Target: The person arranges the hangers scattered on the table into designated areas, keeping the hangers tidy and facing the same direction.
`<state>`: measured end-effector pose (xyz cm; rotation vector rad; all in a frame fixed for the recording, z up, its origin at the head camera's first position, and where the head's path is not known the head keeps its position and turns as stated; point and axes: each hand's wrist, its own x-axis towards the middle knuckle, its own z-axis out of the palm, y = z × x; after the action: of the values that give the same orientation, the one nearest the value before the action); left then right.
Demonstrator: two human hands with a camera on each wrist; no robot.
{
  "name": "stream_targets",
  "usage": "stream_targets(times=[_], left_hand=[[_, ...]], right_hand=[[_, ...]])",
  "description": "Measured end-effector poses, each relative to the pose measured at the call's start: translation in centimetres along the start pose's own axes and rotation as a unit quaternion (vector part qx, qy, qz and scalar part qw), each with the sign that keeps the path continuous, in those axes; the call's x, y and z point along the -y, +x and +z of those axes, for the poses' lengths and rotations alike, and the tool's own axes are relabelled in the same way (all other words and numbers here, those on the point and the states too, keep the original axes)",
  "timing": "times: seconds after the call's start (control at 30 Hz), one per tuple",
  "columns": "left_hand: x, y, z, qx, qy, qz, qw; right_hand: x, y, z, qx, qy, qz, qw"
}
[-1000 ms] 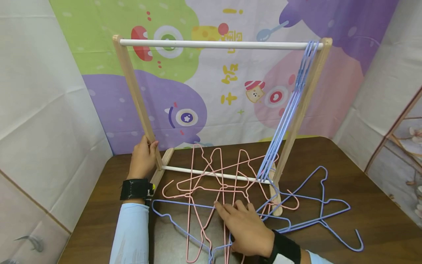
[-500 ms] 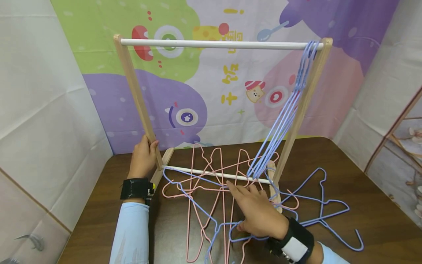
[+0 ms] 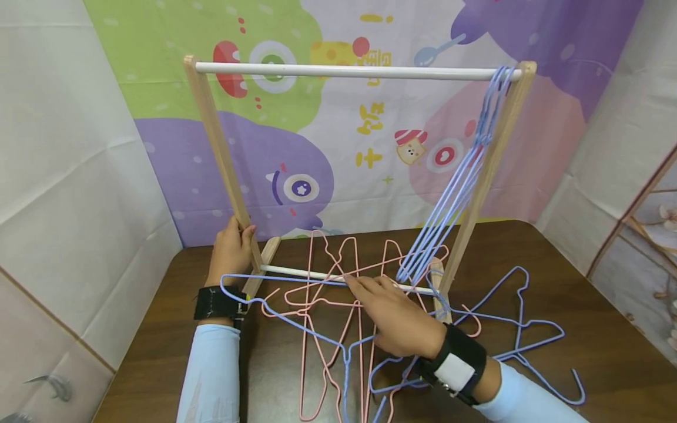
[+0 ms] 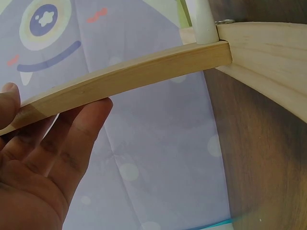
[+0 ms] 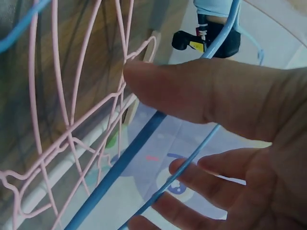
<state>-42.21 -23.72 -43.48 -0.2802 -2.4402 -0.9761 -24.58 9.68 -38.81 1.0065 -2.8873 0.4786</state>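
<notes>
Left hand (image 3: 231, 252) gripped wooden post (image 3: 218, 141), mid-left; right hand (image 3: 403, 320), loosely curled, held blue hanger (image 3: 346, 370), lower centre. Likely hanging-up; next required reaching top rail (image 3: 344, 71).

From here, yellow lettering (image 3: 369, 117) runs sideways up the backdrop cloth (image 3: 351, 197) — seemingly 干饭 below the rack's white top bar (image 3: 296, 70), a third character (image 3: 376, 57) crossed by it — an exclamation mark (image 3: 372, 19) above.

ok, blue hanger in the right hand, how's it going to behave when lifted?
Likely light: the blue hanger is thin, open rod. Probably fairly stiff, since its frame juts from the right hand without visible sag. May snag: in the head view it crosses the pink hangers.
</notes>
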Motion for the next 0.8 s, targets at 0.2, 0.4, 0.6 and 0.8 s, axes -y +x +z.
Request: stream_targets(times=[0.2,0.4,0.6,0.8], left_hand=[[-0.1,0.0,0.1,0.008,-0.004,0.003,1.0000],[-0.2,-0.2,-0.3,0.000,-0.004,0.014,0.9999],[-0.1,-0.1,-0.1,-0.003,-0.003,0.016,0.9999],[-0.2,-0.1,0.0,0.000,-0.010,0.023,0.9997]], right_hand=[[-0.9,1.9,0.2,0.027,-0.038,-0.013,0.999],[-2.6,4.2,-0.2,0.098,-0.020,-0.037,0.994],[-4.8,5.6,0.1,0.112,-0.022,-0.054,0.992],[-6.5,6.5,1.1,0.092,-0.074,-0.082,0.990]])
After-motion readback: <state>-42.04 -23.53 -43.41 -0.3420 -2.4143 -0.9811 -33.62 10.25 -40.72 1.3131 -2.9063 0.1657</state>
